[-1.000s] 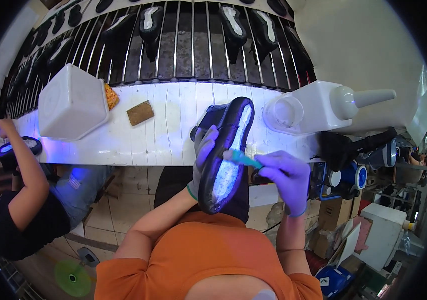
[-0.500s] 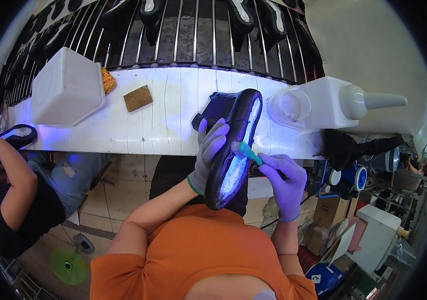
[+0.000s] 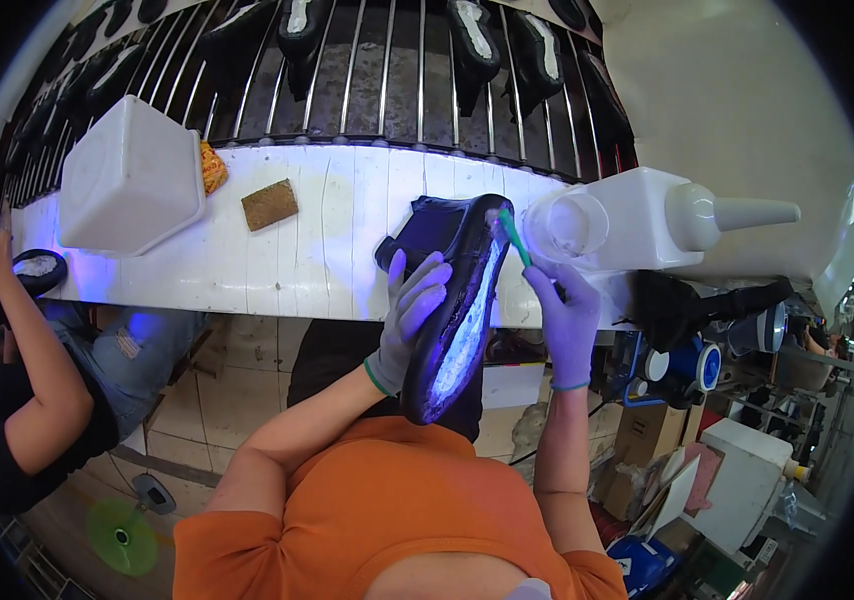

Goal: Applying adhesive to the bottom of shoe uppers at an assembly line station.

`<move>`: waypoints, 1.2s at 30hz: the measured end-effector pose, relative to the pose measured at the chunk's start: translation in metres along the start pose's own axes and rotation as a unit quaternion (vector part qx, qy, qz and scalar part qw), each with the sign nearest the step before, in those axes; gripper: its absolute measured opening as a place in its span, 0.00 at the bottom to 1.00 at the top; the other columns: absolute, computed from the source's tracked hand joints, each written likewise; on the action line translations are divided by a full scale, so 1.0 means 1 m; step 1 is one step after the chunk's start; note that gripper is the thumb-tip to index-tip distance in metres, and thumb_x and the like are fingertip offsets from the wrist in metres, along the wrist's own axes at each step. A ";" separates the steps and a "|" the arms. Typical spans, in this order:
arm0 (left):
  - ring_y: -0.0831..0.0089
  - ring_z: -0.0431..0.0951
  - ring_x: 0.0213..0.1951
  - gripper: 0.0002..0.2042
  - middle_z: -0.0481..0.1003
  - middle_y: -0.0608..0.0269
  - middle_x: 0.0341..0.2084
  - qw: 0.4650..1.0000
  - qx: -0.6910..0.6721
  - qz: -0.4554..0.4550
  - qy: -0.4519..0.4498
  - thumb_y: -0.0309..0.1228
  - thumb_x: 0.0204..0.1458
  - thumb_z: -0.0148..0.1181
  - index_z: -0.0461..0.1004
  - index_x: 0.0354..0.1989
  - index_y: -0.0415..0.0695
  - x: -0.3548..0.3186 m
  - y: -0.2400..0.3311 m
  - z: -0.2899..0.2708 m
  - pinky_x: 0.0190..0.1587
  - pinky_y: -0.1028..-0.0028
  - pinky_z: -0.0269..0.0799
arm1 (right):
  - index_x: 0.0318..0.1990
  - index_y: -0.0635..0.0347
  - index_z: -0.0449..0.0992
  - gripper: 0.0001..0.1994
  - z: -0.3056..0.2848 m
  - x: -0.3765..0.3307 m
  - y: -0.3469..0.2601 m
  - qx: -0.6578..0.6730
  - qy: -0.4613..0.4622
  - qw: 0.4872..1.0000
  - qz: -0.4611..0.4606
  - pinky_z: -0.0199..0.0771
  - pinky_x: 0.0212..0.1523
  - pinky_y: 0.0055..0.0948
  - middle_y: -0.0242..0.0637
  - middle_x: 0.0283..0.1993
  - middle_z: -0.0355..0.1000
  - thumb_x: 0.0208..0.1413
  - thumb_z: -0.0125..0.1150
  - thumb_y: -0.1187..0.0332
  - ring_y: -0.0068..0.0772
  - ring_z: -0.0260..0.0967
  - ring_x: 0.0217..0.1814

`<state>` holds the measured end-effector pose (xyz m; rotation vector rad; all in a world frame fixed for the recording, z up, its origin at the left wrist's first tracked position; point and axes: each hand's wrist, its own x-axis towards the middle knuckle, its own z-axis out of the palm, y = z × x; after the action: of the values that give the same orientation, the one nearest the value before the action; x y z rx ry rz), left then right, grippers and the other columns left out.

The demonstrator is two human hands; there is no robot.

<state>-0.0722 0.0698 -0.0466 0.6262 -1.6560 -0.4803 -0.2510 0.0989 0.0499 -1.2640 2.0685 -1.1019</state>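
Black shoe (image 3: 457, 300) overhangs the white bench (image 3: 317, 250) edge, left hand (image 3: 409, 315) gripping it, right hand (image 3: 565, 315) pinching a green brush (image 3: 513, 235).

black shoe (image 3: 457, 300) with glowing white sole, green brush (image 3: 513, 237), purple glove (image 3: 569, 322)

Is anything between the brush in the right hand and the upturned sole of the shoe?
Nothing visible. The right hand holds the green brush at the sole's far end, and the left hand grips the black shoe along its side, off the sole.
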 end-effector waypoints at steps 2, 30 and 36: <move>0.48 0.67 0.60 0.29 0.66 0.47 0.55 1.000 -0.002 -0.001 -0.003 0.25 0.47 0.65 0.57 0.56 0.43 0.000 0.000 0.002 0.67 0.42 0.42 | 0.42 0.62 0.81 0.11 0.002 0.014 0.011 -0.002 0.019 1.000 -0.008 0.62 0.28 0.20 0.32 0.28 0.76 0.52 0.65 0.71 0.15 0.62 0.25; 0.49 0.68 0.59 0.33 0.65 0.49 0.54 1.000 0.018 0.005 0.016 0.29 0.45 0.68 0.55 0.58 0.42 0.011 0.010 -0.001 0.67 0.44 0.46 | 0.42 0.61 0.82 0.11 -0.030 -0.012 -0.021 0.028 -0.152 0.988 -0.016 0.57 0.26 0.18 0.26 0.24 0.71 0.49 0.67 0.73 0.13 0.58 0.24; 0.49 0.69 0.58 0.29 0.68 0.47 0.54 1.000 -0.008 -0.010 -0.012 0.30 0.48 0.66 0.57 0.56 0.41 0.021 0.012 -0.014 0.67 0.45 0.46 | 0.42 0.59 0.82 0.12 -0.040 -0.037 -0.050 0.000 -0.201 0.977 -0.073 0.65 0.25 0.20 0.34 0.27 0.75 0.48 0.67 0.75 0.20 0.70 0.25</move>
<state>-0.0629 0.0654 -0.0207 0.6274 -1.6677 -0.5165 -0.2378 0.1346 0.1127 -1.5149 1.6960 -0.8217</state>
